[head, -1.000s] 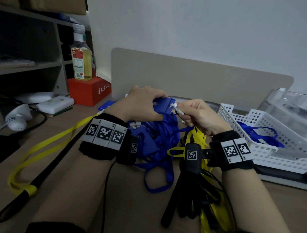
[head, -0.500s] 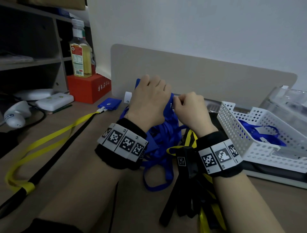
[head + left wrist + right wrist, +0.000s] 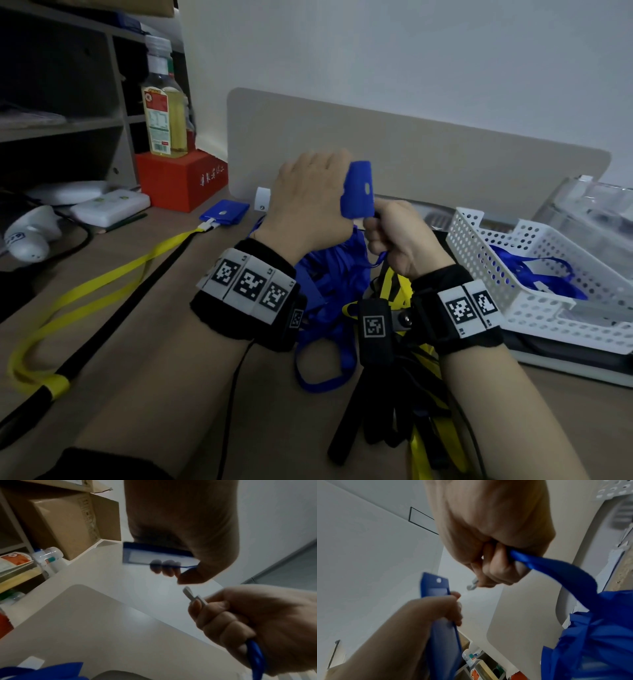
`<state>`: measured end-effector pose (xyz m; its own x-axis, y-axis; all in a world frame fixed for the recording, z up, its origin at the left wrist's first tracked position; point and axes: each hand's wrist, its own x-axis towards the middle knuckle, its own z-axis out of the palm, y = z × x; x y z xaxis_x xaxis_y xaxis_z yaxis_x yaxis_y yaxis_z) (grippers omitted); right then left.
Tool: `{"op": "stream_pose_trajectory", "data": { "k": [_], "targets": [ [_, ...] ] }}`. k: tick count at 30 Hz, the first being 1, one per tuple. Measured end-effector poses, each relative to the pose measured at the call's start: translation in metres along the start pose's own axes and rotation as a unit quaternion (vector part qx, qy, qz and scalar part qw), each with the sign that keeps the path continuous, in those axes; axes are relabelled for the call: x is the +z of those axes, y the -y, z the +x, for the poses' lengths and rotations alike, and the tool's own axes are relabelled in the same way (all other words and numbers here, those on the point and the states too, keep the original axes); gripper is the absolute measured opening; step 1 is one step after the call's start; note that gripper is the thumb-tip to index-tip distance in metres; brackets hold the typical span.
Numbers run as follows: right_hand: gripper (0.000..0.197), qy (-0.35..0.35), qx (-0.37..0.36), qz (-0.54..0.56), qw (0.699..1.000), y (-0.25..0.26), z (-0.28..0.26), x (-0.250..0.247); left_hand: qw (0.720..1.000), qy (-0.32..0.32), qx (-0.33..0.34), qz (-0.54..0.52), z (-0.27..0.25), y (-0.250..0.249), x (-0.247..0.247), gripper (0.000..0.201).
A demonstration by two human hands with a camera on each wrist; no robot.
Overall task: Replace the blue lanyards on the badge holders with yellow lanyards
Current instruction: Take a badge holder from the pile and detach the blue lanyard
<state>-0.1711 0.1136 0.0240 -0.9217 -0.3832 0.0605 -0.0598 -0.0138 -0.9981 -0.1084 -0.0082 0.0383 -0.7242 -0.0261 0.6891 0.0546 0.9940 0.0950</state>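
My left hand [image 3: 308, 198] holds a blue badge holder [image 3: 358, 190] upright above the desk, fingers curled round it; the holder [image 3: 154, 555] shows its clear window in the left wrist view. My right hand [image 3: 394, 233] grips a blue lanyard [image 3: 556, 566] with its metal clip [image 3: 190, 593] sticking out of the fist. The clip [image 3: 472, 584] hangs free, a small gap away from the holder [image 3: 435, 586]. A heap of blue lanyards [image 3: 329, 274] lies under my hands. Yellow lanyards [image 3: 394, 291] lie beside it, partly hidden by my right wrist.
Another blue badge holder [image 3: 224, 212] with a yellow lanyard [image 3: 102, 284] lies at the left. A white perforated basket [image 3: 534, 274] with blue lanyards stands at the right. A red box [image 3: 181, 178] with a bottle [image 3: 164, 113] stands back left. A beige divider [image 3: 411, 154] runs behind.
Both hands have risen from the heap. The holder has come off the clip and now stands upright in my left hand, apart from the right hand's clip.
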Motion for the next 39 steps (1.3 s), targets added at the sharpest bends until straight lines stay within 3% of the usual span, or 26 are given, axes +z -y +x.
{"op": "stream_pose_trajectory", "data": {
  "k": [3,5,7,12,14,17,19,21,23,24,26,28,31,35,39],
  "targets": [
    [0.033,-0.033,-0.020,0.109,0.993,0.002,0.006,-0.006,0.968,0.063,-0.136,-0.204,0.000,0.005,0.001,0.014],
    [0.030,-0.042,-0.036,0.200,0.978,0.002,0.011,-0.010,0.910,0.122,-0.194,-0.346,0.002,0.008,0.007,0.015],
    [0.027,-0.031,-0.048,0.298,0.953,0.004,0.013,-0.013,0.833,0.176,-0.224,-0.474,0.001,0.005,0.009,0.017],
    [0.029,-0.009,-0.053,0.487,0.872,0.010,0.018,-0.019,0.689,0.340,-0.193,-0.610,-0.011,0.002,0.007,0.033],
    [0.027,-0.023,-0.069,0.498,0.864,0.011,0.019,-0.023,0.633,0.398,-0.168,-0.643,-0.013,0.004,0.005,0.033],
    [0.026,-0.061,-0.086,0.466,0.879,0.010,0.023,-0.033,0.576,0.406,-0.155,-0.692,-0.011,0.011,-0.003,0.033],
    [0.027,-0.114,-0.088,0.366,0.919,0.007,0.026,-0.042,0.563,0.370,-0.145,-0.725,-0.011,0.018,-0.012,0.033],
    [0.024,-0.146,-0.079,0.200,0.965,0.003,0.027,-0.046,0.558,0.315,-0.143,-0.754,-0.010,0.025,-0.018,0.033],
    [0.014,-0.097,-0.034,0.081,0.991,0.001,0.022,-0.044,0.564,0.255,-0.153,-0.771,-0.008,0.028,-0.020,0.030],
    [0.016,-0.031,-0.002,0.067,0.997,0.001,0.017,-0.041,0.566,0.231,-0.159,-0.776,-0.007,0.029,-0.020,0.027],
    [0.028,0.131,0.037,0.073,0.988,0.002,0.006,-0.031,0.558,0.201,-0.166,-0.788,-0.006,0.027,-0.018,0.024],
    [0.024,0.243,0.019,0.044,0.969,-0.001,-0.002,-0.021,0.554,0.176,-0.178,-0.794,-0.006,0.024,-0.018,0.025],
    [0.040,0.309,0.010,0.031,0.951,-0.012,-0.001,-0.017,0.564,0.157,-0.198,-0.786,-0.006,0.023,-0.021,0.025],
    [0.057,0.388,0.012,0.043,0.920,-0.018,-0.002,-0.024,0.554,0.159,-0.210,-0.790,-0.005,0.020,-0.024,0.023],
    [0.040,0.426,0.014,0.018,0.904,-0.023,-0.001,-0.022,0.560,0.157,-0.208,-0.786,-0.004,0.019,-0.026,0.022]
  ]
}}
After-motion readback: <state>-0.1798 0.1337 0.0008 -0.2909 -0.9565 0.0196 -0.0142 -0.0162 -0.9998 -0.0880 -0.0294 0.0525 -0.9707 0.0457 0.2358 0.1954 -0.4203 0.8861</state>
